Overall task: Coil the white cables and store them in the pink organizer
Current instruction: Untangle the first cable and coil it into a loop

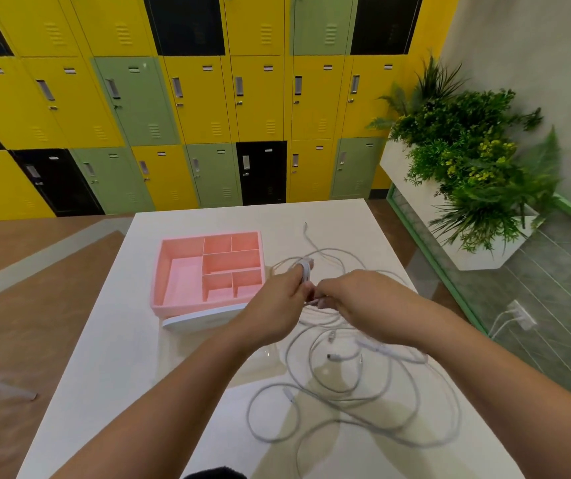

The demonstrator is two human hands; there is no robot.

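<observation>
One white cable (pixel 306 271) is being wound compartment-small just right of the pink organizer (pixel 157 274), left hand (pixel 277 302) gripping it, right hand (pixel 360 299) pinching its slack.

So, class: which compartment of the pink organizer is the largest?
The left compartment, running the pink organizer's full depth. The five to its right are smaller, divided sections.

The cables (pixel 380 348) are white, close to the glossy off-white of the table (pixel 111 375). The organizer (pixel 180 281) is pale pink all over, with a white base (pixel 204 319) beneath it. The lockers (pixel 194 98) make a patchwork of yellow, sage green and black doors. The floor (pixel 35 305) is brown wood-grain with a grey stripe. The plants (pixel 467 150) are green with yellow flecks, in a white planter (pixel 394 160)
</observation>
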